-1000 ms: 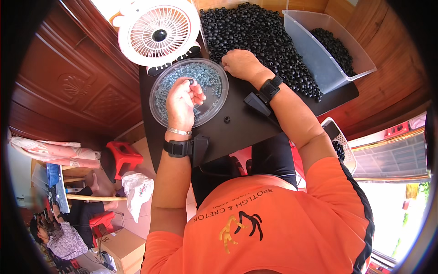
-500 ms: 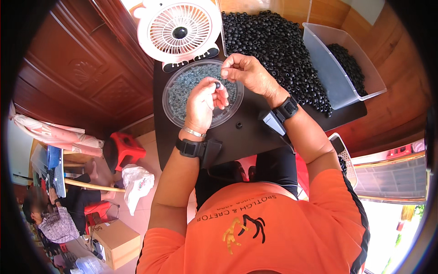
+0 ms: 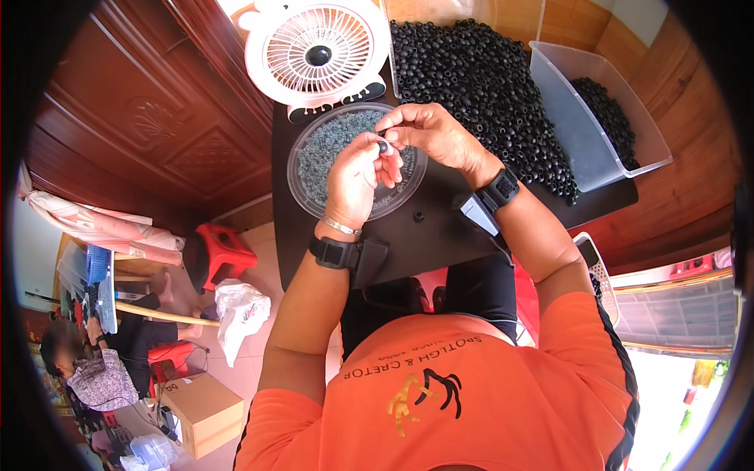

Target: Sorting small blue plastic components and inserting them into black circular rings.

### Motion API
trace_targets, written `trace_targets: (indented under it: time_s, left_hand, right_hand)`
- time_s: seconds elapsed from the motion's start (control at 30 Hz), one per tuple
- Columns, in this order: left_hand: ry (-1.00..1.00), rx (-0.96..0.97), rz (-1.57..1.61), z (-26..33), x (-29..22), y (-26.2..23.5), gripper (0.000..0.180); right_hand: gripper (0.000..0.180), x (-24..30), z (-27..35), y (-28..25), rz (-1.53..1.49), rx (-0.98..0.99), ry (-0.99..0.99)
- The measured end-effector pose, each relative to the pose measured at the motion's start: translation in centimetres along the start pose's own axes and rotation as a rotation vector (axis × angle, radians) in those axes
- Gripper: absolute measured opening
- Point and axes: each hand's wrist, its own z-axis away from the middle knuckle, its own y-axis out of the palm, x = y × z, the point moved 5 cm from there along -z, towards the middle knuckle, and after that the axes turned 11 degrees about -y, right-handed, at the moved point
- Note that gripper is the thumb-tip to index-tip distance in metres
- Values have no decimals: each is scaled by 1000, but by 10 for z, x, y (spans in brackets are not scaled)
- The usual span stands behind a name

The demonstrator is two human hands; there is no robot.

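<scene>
A black tabletop (image 3: 459, 242) is covered at its far right by a spread heap of hollow black beads (image 3: 479, 102), beside which a clear plastic bin (image 3: 572, 133) is partly filled with similar beads. A white fan (image 3: 318, 55) is stood at the far left, just beyond a round clear tub (image 3: 292, 174) strewn with small bluish pieces (image 3: 330, 141). Above the tub, one black bead (image 3: 382, 147) is pinched by the left hand (image 3: 355, 177), its other fingers loosely curled. The right hand (image 3: 440, 137) is brought close, thumb and forefinger nearly together; whether anything is gripped there cannot be told. A loose bead (image 3: 419, 216) is seen nearer the body.
</scene>
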Motion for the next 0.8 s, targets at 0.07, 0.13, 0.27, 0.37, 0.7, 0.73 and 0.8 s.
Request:
trace_targets:
  time_s: [0.07,0.13,0.27,0.37,0.7,0.73,0.8]
  left_hand:
    - [-7,-8,4,0,0,1,24]
    - [-14,-19,8,1,-1,2,23]
    - [-18,-41,0,1,-2,3,22]
    - [-23,-59,-27,1,-3,4,20]
    - [-34,-73,-39,2,-4,6,21]
    - [-35,-74,-39,2,-3,6,21]
    - [-41,-86,-47,1,-2,6,21]
  right_hand:
    - [17,1,1,0,11,-3,3]
    - [17,4,1,-1,36,-20,-37]
    - [17,12,2,-1,109,-11,-59]
    - [17,15,2,0,125,-6,-104]
    - [18,19,1,4,162,75,-150]
    - [18,19,2,4,162,85,-144]
    - [18,18,2,3,176,89,-133]
